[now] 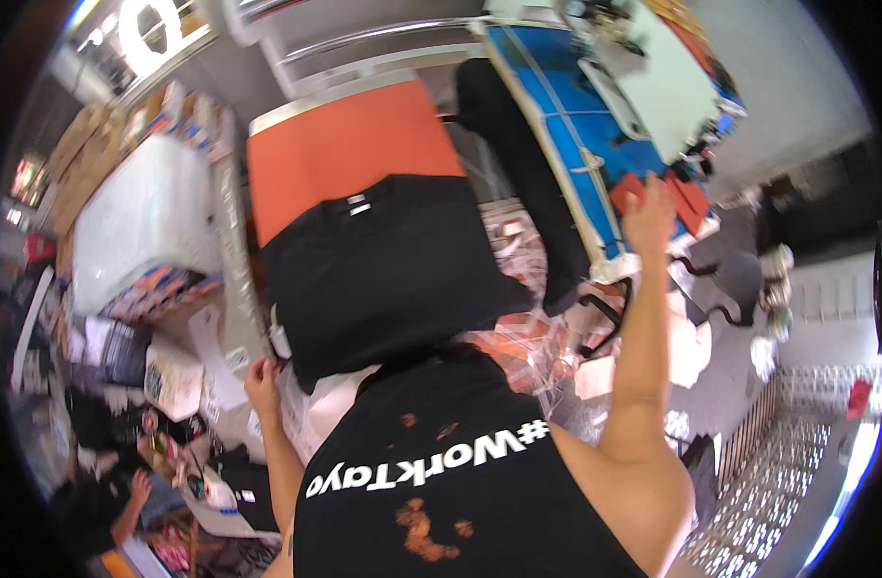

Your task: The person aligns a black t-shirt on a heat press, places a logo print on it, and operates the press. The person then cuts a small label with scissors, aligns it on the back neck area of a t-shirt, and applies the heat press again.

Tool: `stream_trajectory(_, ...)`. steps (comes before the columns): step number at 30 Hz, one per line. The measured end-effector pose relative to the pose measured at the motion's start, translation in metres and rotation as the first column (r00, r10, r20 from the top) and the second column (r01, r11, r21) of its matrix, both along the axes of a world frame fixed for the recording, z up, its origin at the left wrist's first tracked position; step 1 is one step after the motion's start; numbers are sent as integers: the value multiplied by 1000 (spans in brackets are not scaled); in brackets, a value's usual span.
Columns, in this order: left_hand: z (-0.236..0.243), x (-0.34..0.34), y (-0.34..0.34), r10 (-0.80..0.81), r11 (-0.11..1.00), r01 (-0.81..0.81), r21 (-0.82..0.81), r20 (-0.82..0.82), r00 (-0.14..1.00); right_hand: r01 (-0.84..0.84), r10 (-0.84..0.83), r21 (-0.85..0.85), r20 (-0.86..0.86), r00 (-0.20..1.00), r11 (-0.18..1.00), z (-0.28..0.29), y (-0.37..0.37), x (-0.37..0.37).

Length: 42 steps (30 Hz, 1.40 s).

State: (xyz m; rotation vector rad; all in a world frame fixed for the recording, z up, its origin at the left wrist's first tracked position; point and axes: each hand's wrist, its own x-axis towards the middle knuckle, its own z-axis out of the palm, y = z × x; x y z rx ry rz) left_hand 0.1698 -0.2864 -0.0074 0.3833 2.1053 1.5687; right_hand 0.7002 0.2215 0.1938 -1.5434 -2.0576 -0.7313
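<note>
Black shirt [393, 265] on orange board [349, 140]; right hand [651, 214] at red object [689, 201].

A black shirt [393, 275] lies spread, slightly creased, over an orange board [354, 140], its collar toward the board's far end, with pale labels [360, 209] showing inside. A red object [689, 204], partly hidden, rests on the blue counter [560, 154].

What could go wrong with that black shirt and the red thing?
The black shirt lies over the orange board, close to the person's body, so leaning in might wrinkle or shift it.

The right hand is at the red thing near the end of the blue surface; a bump could perhaps knock it off.
</note>
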Motion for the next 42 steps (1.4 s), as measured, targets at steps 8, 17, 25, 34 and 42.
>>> stream_trajectory(8,138,45,88,-134,988,77,-133,-502,854,-305,153,-127,-651,744,944,42,-74,-87)
stream_trajectory(17,189,67,200,-669,730,584,-354,-542,508,-864,92,-497,-867,490,-85,-48,-170,-292)
stream_trajectory(25,195,-11,290,-273,920,391,-39,-779,564,-777,721,-414,-323,613,474,-82,-69,-362)
stream_trajectory(34,136,-31,385,-730,676,699,-232,-337,595,-743,742,-623,-372,557,245,-58,-54,-363)
stream_trajectory(42,136,-28,344,-733,612,672,-417,-619,282,-854,750,-449,-462,474,264,-82,-50,-361)
